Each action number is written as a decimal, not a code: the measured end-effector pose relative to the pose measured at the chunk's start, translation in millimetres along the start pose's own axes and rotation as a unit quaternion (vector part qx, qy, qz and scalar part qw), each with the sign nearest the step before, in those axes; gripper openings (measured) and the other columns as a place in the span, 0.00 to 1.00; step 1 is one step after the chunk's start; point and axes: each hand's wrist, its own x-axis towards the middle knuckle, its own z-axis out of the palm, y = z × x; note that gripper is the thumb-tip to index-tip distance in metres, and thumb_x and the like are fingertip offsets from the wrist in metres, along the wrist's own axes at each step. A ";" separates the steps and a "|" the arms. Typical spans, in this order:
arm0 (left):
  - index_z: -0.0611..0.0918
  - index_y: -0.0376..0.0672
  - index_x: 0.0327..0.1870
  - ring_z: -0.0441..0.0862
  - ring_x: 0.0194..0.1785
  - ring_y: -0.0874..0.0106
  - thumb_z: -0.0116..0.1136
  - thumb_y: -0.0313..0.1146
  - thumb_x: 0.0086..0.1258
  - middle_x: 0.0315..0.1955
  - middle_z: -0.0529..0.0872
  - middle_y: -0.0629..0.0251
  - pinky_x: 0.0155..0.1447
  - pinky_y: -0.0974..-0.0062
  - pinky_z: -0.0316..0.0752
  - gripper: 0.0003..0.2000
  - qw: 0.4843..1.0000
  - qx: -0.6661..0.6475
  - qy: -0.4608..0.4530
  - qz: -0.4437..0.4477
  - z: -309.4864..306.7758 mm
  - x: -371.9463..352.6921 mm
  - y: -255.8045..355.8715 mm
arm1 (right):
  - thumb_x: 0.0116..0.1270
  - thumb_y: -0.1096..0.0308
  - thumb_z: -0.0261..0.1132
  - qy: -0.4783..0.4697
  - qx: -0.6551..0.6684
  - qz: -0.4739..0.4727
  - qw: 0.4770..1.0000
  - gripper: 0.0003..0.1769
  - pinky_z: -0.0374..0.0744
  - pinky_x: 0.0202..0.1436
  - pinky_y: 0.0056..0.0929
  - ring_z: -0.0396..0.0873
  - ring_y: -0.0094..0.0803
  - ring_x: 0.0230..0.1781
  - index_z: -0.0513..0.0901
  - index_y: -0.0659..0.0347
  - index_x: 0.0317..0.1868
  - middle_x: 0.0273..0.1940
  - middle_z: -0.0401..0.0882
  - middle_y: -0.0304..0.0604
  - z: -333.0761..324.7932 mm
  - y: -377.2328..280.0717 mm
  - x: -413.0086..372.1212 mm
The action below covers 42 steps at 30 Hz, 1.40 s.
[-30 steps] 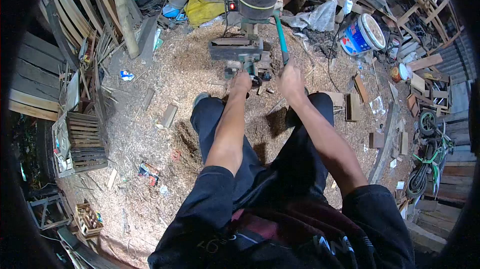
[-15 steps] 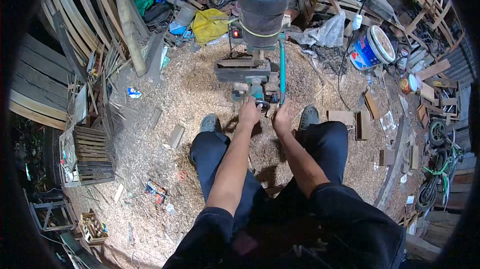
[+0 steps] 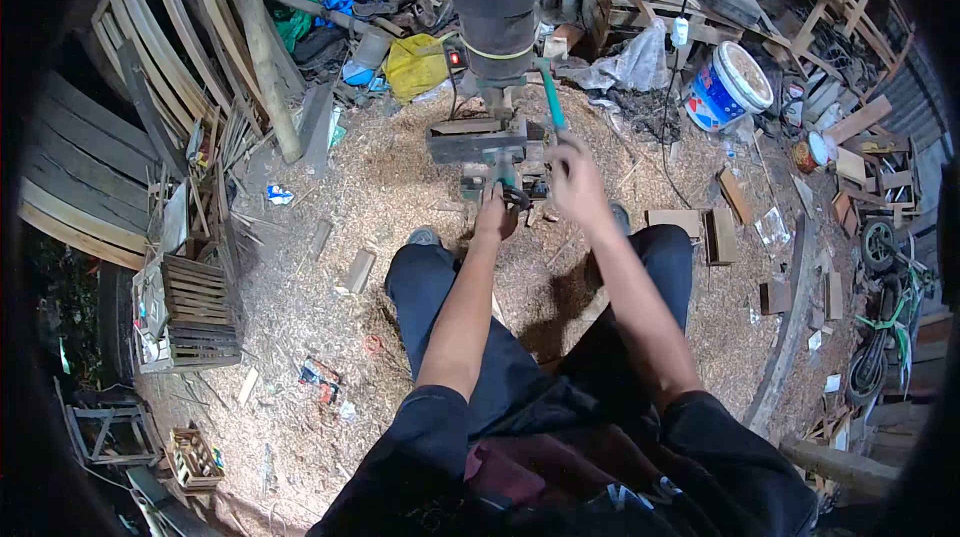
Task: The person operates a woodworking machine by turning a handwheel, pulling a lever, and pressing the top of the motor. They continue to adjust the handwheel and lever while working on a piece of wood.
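Teal lever [image 3: 549, 102] is being gripped by the right hand [image 3: 575, 182], beside the drill press [image 3: 495, 12] on sawdust [image 3: 330, 177]. The left hand [image 3: 495, 219] is resting low at the press table — whether it is clasping anything I cannot tell. Wooden blocks [image 3: 700, 227] and a white bucket [image 3: 728, 85] are lying rightward — clear of both arms.

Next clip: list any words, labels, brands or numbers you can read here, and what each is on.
No text here is legible.
Blue and white plastic bucket: print on its side, too blurred to read.
Black shirt: white lettering at the bottom edge, cut off and blurred.
Colourful wrapper on the sawdust: print too small.
Dark grey drill-press motor: no lettering visible, only a red light.
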 end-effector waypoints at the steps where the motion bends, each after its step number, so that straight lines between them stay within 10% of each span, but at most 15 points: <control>1: 0.59 0.37 0.72 0.60 0.72 0.48 0.57 0.36 0.65 0.70 0.62 0.42 0.72 0.59 0.63 0.34 1.000 0.001 -0.023 -0.001 -6.5 -4.8 2.3 | 0.64 0.75 0.58 -0.021 0.015 -0.026 0.999 0.10 0.79 0.46 0.41 0.82 0.53 0.39 0.80 0.67 0.45 0.44 0.80 0.61 -19.4 -14.5 27.0; 3: 0.59 0.37 0.73 0.60 0.73 0.48 0.54 0.38 0.67 0.70 0.61 0.42 0.72 0.59 0.63 0.34 0.997 0.064 -0.026 0.019 6.5 1.1 -16.2 | 0.66 0.69 0.61 -0.037 0.121 0.164 0.978 0.09 0.77 0.43 0.36 0.82 0.41 0.35 0.80 0.68 0.35 0.32 0.83 0.51 -40.5 -37.1 82.2; 5: 0.59 0.37 0.73 0.60 0.73 0.47 0.51 0.39 0.68 0.71 0.60 0.41 0.72 0.59 0.63 0.33 0.981 0.187 0.013 0.058 61.1 27.5 -72.5 | 0.70 0.56 0.64 -0.003 0.217 0.114 0.970 0.17 0.71 0.29 0.20 0.73 0.19 0.26 0.81 0.61 0.48 0.28 0.77 0.34 -42.1 -25.6 141.9; 7: 0.62 0.32 0.70 0.71 0.64 0.46 0.49 0.39 0.68 0.64 0.70 0.38 0.66 0.58 0.70 0.31 0.996 0.071 -0.032 -0.049 8.1 -3.2 -25.2 | 0.69 0.58 0.64 0.049 0.199 0.108 0.973 0.18 0.77 0.42 0.31 0.80 0.30 0.35 0.78 0.68 0.43 0.34 0.82 0.43 -41.0 -27.2 194.0; 13: 0.81 0.36 0.51 0.82 0.50 0.46 0.57 0.41 0.66 0.48 0.84 0.43 0.57 0.55 0.77 0.19 0.992 0.079 -0.080 -0.055 2.5 -17.6 -39.5 | 0.70 0.59 0.64 0.070 0.296 0.076 0.950 0.25 0.79 0.35 0.25 0.81 0.25 0.35 0.73 0.68 0.58 0.41 0.82 0.46 -26.9 -1.0 244.3; 21: 0.83 0.38 0.42 0.84 0.47 0.52 0.63 0.43 0.64 0.40 0.86 0.49 0.50 0.56 0.80 0.16 0.991 0.110 0.009 -0.072 55.3 -20.5 -43.2 | 0.72 0.51 0.62 -0.075 0.260 0.345 0.899 0.25 0.73 0.27 0.24 0.74 0.22 0.23 0.77 0.66 0.55 0.24 0.77 0.36 48.2 93.0 52.3; 25: 0.85 0.36 0.37 0.85 0.40 0.49 0.64 0.36 0.62 0.33 0.86 0.44 0.46 0.55 0.78 0.11 0.989 -0.043 0.074 -0.119 117.0 9.8 -103.0 | 0.63 0.51 0.63 -0.384 -0.096 0.218 0.892 0.22 0.80 0.49 0.45 0.83 0.56 0.42 0.85 0.64 0.39 0.40 0.83 0.62 95.4 93.9 -49.2; 29: 0.86 0.36 0.39 0.85 0.42 0.49 0.62 0.33 0.64 0.34 0.86 0.43 0.45 0.56 0.79 0.10 0.960 -0.111 0.064 -0.248 29.4 -13.7 -35.9 | 0.62 0.52 0.63 -0.364 -0.043 0.168 0.915 0.20 0.80 0.45 0.46 0.82 0.57 0.40 0.86 0.63 0.37 0.37 0.83 0.61 113.5 82.1 -62.9; 35: 0.86 0.37 0.39 0.86 0.45 0.52 0.63 0.36 0.63 0.35 0.86 0.43 0.47 0.57 0.80 0.11 0.983 0.122 -0.018 -0.139 18.0 -22.0 -22.8 | 0.63 0.55 0.65 -0.374 -0.074 0.182 0.906 0.18 0.78 0.42 0.49 0.81 0.57 0.41 0.85 0.64 0.39 0.40 0.82 0.63 99.4 110.6 -62.8; 42: 0.84 0.40 0.49 0.83 0.50 0.50 0.65 0.48 0.63 0.45 0.85 0.48 0.54 0.57 0.78 0.21 0.982 0.100 -0.021 -0.159 1.1 -22.4 -42.6 | 0.64 0.52 0.63 -0.374 -0.040 0.200 0.905 0.21 0.79 0.47 0.48 0.82 0.59 0.41 0.85 0.66 0.38 0.37 0.83 0.62 78.8 85.1 -33.2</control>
